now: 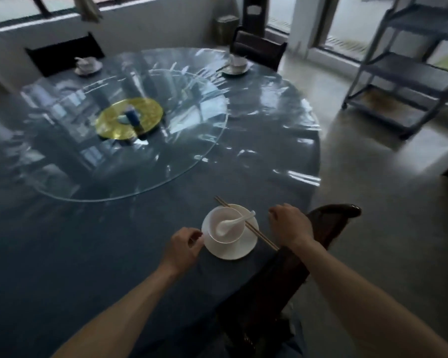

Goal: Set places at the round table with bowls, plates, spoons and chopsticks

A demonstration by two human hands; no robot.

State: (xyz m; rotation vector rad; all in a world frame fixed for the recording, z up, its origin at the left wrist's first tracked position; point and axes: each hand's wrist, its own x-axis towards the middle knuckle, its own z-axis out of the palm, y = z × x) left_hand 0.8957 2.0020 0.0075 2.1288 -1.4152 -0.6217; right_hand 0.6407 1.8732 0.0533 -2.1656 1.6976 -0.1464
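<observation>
Where the round table (93, 241) fills most of the view, a dark blue cloth covers it and a clear glass turntable (181, 140) sits on top, with a yellow disc (142, 112) at its middle. Pale walls and windows run behind, the floor is smooth grey, and a grey metal rack (409, 60) stands at the right. Dark chairs (259, 47) wait at the far side, each behind a set place (237, 65).

At the near edge a white plate (246, 244) holds a white bowl (224, 224). A white spoon (233, 222) lies in the bowl, its scoop down inside and its handle pointing up and to the right over the rim. A pair of chopsticks (259, 235) rests across the plate's right side, their long axis running diagonally from far left to near right.

The left hand (183, 245) is just beside the plate's left rim, fingers loosely curled and holding nothing. The right hand (290, 223) hovers right of the plate over a dark chair back (331, 223), fingers bent downward, gripping nothing.
</observation>
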